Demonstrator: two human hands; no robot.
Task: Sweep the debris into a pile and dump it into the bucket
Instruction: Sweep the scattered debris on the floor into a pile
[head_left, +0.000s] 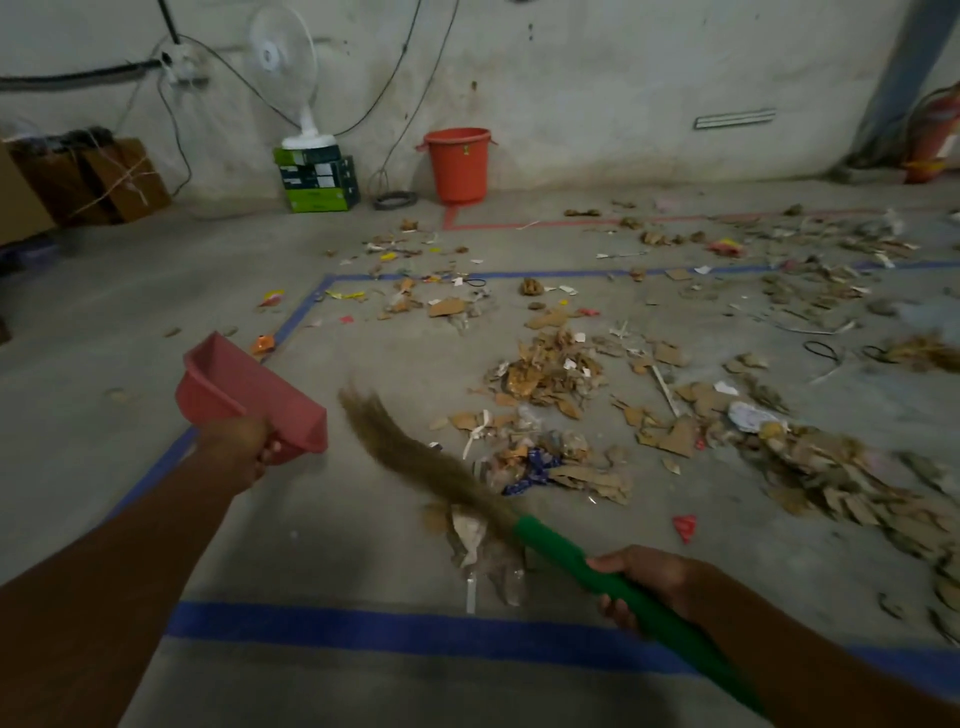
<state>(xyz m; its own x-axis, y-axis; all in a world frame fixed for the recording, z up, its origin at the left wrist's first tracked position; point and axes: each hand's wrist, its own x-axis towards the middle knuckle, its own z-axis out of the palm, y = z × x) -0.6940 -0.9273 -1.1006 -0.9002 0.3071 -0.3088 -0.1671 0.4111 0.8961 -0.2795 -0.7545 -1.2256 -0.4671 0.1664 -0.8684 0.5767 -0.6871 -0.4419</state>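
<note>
Both my arms are bare. My left forearm (104, 571) and right forearm (805, 660) show uncovered skin from the wrist back to the edge of the view. My left hand (241, 441) and right hand (644, 577) are bare as well, over knuckles and fingers. In this dim light, finer detail of skin and nails is hard to tell.

A white fan (283, 57) stands on a stack of green and black boxes (318, 179) against the far wall (597, 78), left of centre. Further left sit brown cardboard boxes (104, 179) tied with string. A coil of cable (396, 199) lies just right of the stack. Blue tape (363, 626) lines the concrete floor (104, 322), red tape (545, 224) lies farther off, and a red fire extinguisher (935, 135) stands far right
</note>
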